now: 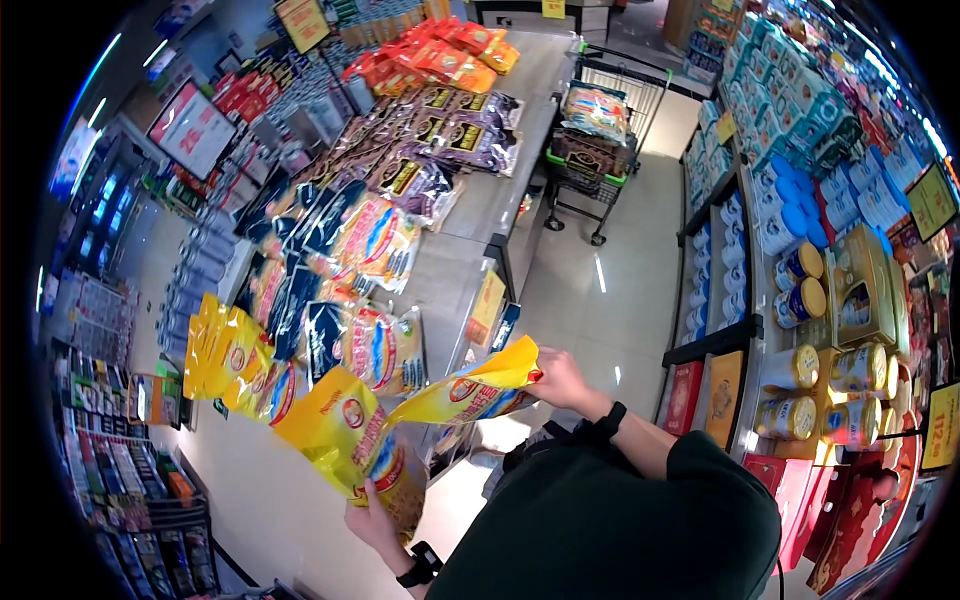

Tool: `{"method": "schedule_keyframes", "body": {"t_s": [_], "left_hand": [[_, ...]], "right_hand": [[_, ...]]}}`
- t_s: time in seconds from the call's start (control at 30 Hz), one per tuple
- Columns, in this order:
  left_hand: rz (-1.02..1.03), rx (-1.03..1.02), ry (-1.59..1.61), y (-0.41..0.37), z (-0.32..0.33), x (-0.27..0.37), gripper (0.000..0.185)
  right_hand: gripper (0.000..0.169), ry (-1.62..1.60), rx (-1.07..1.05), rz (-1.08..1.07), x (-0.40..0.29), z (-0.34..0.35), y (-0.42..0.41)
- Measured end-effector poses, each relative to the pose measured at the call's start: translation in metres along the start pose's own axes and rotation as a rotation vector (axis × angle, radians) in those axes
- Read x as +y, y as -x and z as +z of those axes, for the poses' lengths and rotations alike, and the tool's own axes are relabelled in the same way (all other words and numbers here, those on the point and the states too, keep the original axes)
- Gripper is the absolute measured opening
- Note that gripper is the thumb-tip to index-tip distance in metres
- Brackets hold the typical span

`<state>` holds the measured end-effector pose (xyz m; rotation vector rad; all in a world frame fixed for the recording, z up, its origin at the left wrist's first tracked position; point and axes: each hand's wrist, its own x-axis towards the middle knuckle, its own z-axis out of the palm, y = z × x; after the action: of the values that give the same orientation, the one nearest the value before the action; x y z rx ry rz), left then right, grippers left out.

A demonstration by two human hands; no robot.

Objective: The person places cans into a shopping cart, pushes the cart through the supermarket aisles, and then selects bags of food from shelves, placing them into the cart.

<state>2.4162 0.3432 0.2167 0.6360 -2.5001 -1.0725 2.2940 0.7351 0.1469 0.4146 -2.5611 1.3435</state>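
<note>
My left hand (373,520) grips the edge of a yellow plastic food bag (337,435), which stands upright at the near end of the display table. With my right hand (559,379) I hold the top corner of another yellow bag (472,394), stretched out sideways beside the first. Several yellow bags (232,360) stand just left of them. Dark blue and clear bags (367,349) lie behind, on the table, followed by purple-brown bags (472,142) and red-orange bags (442,56). My fingertips are partly hidden by the packaging.
The grey display table (450,262) runs away from me, with a yellow price sign (486,307) on its edge. A shopping cart (592,150) holding bags stands in the aisle. Shelves with cans (787,416) and boxes line the right. A magazine-like rack (135,465) stands left.
</note>
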Motion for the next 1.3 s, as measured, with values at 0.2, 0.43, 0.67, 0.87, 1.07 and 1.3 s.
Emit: {"method": "schedule_keyframes", "body": {"t_s": [0.2,0.43,0.67,0.87,1.07,1.3], "left_hand": [[0.213,-0.191,-0.315,0.017,0.094,0.088,0.038],[0.407,-0.327,-0.202,0.001,0.217,0.181,0.043],[0.542,-0.67,-0.188,-0.041,0.342,0.275,0.044],[0.722,-0.812,-0.115,-0.109,0.473,0.311,0.044],[0.899,-0.859,-0.322,-0.163,0.556,0.386,0.035],[0.796,-0.856,-0.392,-0.219,0.614,0.438,0.036]], "right_hand": [[0.028,0.158,0.091,0.172,0.066,-0.08,0.015],[0.037,0.16,0.418,0.388,0.123,-0.165,0.026],[0.032,0.219,0.564,0.602,0.169,-0.215,0.022],[0.03,0.349,0.577,0.815,0.224,-0.261,-0.024],[0.036,0.336,0.742,0.883,0.285,-0.317,-0.1],[0.028,0.028,1.008,0.754,0.365,-0.375,-0.207]]}}
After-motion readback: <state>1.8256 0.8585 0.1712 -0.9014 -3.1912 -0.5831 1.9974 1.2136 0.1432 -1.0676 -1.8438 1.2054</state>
